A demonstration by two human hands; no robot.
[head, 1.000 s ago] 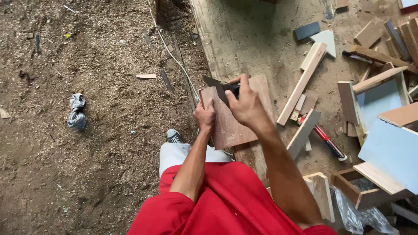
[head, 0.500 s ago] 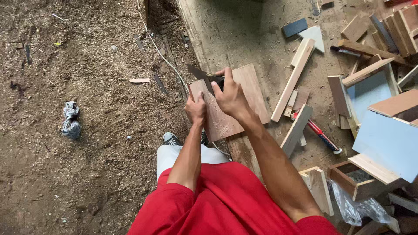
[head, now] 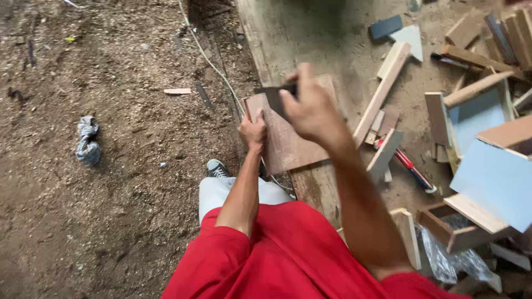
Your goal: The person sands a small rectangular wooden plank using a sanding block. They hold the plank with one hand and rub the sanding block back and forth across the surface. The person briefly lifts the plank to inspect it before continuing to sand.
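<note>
A reddish-brown wooden board (head: 288, 144) lies on a wide plank at the edge of the dirt floor. My left hand (head: 252, 132) presses on the board's left edge and holds it down. My right hand (head: 311, 108) hovers over the board's upper part, blurred, gripping a dark flat tool (head: 275, 97) whose tip sticks out to the left. I cannot tell what kind of tool it is. My red shirt and one shoe (head: 217, 168) show below.
Wood offcuts and strips (head: 383, 91) lie to the right, with light-blue panels (head: 493, 177), small open wooden boxes (head: 454, 224) and a red-handled tool (head: 413, 170). A thin cord (head: 213, 63) runs up the plank's edge. A crumpled grey rag (head: 87, 141) lies on the sawdust at left.
My right hand with the dark tool has shifted up and to the right over the board and is motion-blurred. My left hand stays on the board's edge.
</note>
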